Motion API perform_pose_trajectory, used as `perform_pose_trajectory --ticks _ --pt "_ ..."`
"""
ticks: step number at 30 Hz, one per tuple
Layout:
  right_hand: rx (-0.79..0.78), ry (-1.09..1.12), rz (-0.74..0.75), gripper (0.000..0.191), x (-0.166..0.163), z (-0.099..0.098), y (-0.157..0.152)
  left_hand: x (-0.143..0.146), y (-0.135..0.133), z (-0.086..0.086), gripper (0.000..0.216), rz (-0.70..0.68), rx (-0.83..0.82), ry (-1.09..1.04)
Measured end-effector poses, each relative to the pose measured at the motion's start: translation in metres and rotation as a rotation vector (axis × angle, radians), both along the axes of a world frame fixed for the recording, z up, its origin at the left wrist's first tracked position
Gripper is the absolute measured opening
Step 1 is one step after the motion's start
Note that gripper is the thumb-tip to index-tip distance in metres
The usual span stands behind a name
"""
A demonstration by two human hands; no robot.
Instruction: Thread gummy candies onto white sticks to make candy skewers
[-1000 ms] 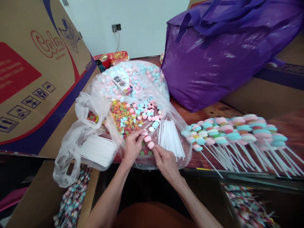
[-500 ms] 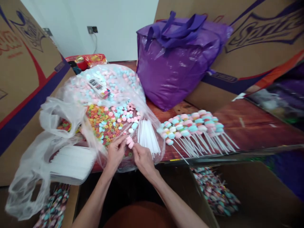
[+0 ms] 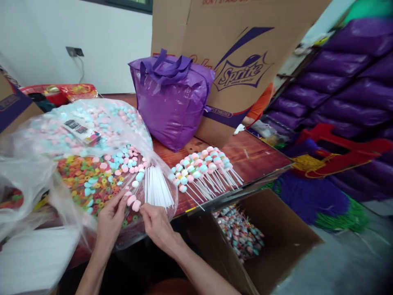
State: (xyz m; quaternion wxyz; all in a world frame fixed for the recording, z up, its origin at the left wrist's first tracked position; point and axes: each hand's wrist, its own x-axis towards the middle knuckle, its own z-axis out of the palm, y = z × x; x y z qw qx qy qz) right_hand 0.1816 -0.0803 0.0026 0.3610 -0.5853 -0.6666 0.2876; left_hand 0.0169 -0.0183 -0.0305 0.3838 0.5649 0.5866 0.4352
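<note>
Pink marshmallows (image 3: 134, 202) sit in a row between my two hands, low over the plastic bag near the table edge. My left hand (image 3: 111, 221) pinches the left end of this row with thumb and fingertips. Closed at the other end, my right hand (image 3: 158, 223) grips the marshmallow skewer; its stick is hidden by the fingers. Beside my right hand lies a bundle of white sticks (image 3: 158, 186). Colourful ring candies (image 3: 81, 176) and loose pink and blue marshmallows (image 3: 125, 157) lie beyond my left hand. Finished marshmallow skewers (image 3: 202, 166) rest in a pile to the right.
A purple bag (image 3: 172, 106) stands behind, against a Sprite carton (image 3: 242, 53). A clear bag of marshmallows (image 3: 113, 119) carries a small printed pack (image 3: 82, 132). An open box (image 3: 276, 229) of wrapped skewers sits below the table's right edge. White sticks (image 3: 37, 258) lie left.
The view has swung to the right, showing more of the purple stacks and the floor. My hands keep their hold at both ends of the pink marshmallows.
</note>
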Motion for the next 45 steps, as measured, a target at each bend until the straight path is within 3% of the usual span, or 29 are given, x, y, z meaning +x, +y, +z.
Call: perform_pose_trajectory --ticks 4,8,11,15,19,21,23,28,30,32,34,36,42,45 --pt "0.067 0.006 -0.004 0.026 0.004 -0.003 0.001 0.007 0.002 0.001 0.048 -0.024 0.033 -0.01" --pt "0.159 -0.102 -0.058 0.03 0.026 0.008 0.003 0.02 0.003 0.012 0.053 -0.102 0.044 -0.073" --pt "0.248 -0.202 -0.202 0.032 0.063 0.025 0.002 0.022 0.002 0.007 0.061 -0.115 0.061 -0.098" --pt "0.351 -0.369 -0.509 0.033 0.128 0.042 0.005 0.012 0.001 -0.014 0.047 -0.03 0.136 0.051" --pt "0.233 -0.62 -0.729 0.03 0.178 0.04 0.017 0.005 0.002 -0.025 0.037 -0.053 0.239 0.202" --pt "0.132 -0.705 -0.751 0.027 0.19 0.033 0.02 0.005 0.002 -0.024 0.035 -0.079 0.299 0.26" --pt "0.146 -0.735 -0.772 0.026 0.194 0.028 0.019 0.007 0.001 -0.021 0.032 -0.079 0.361 0.312" --pt "0.53 -0.662 -0.895 0.024 0.172 0.026 0.002 0.011 -0.004 -0.01 0.026 -0.023 0.454 0.434" --pt "0.633 -0.595 -0.817 0.019 0.15 0.027 -0.005 0.012 -0.006 -0.007 0.025 -0.037 0.473 0.472" --pt "0.674 -0.468 -0.62 0.018 0.124 0.025 -0.008 0.013 -0.008 -0.005 0.024 -0.031 0.486 0.506" --pt "0.615 -0.335 -0.371 0.019 0.096 0.019 -0.007 0.014 -0.009 -0.003 0.023 -0.031 0.492 0.523" --pt "0.495 -0.341 -0.236 0.019 0.071 0.01 0.0 0.015 -0.01 -0.002 0.024 -0.035 0.491 0.525" --pt "0.021 -0.668 -0.283 0.007 0.036 0.0 0.032 0.016 -0.014 -0.002 0.026 -0.025 0.486 0.497" --pt "-0.133 -0.748 -0.266 0.019 0.036 0.003 0.043 0.021 -0.015 0.005 0.025 -0.024 0.436 0.48"
